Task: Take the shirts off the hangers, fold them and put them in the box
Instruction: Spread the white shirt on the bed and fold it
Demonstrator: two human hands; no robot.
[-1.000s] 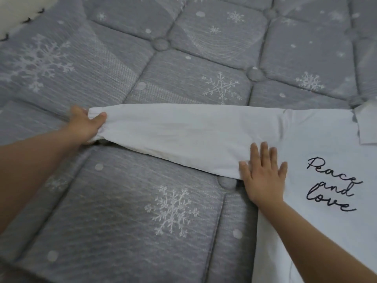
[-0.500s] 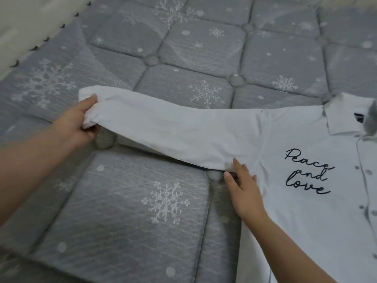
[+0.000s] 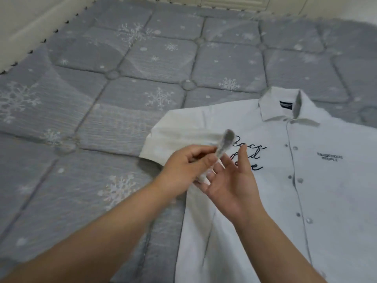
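Note:
A white button-up shirt (image 3: 326,190) with black "Peace and love" script lies face up on the bed, collar toward the far side. Its left sleeve (image 3: 177,135) is folded inward across the chest. My left hand (image 3: 189,162) pinches the blurred cuff end (image 3: 224,141) of that sleeve above the script. My right hand (image 3: 230,180) is just beside it, palm up with fingers spread, right next to the cuff fabric. No hanger or box is in view.
The shirt lies on a grey quilted mattress (image 3: 122,88) with a snowflake pattern. The mattress edge and a pale wall (image 3: 20,21) run along the upper left. White furniture shows at the top edge.
My left hand has carried the sleeve end from far left over onto the shirt's chest, folding the sleeve. My right hand has lifted off the armpit area and turned palm up.

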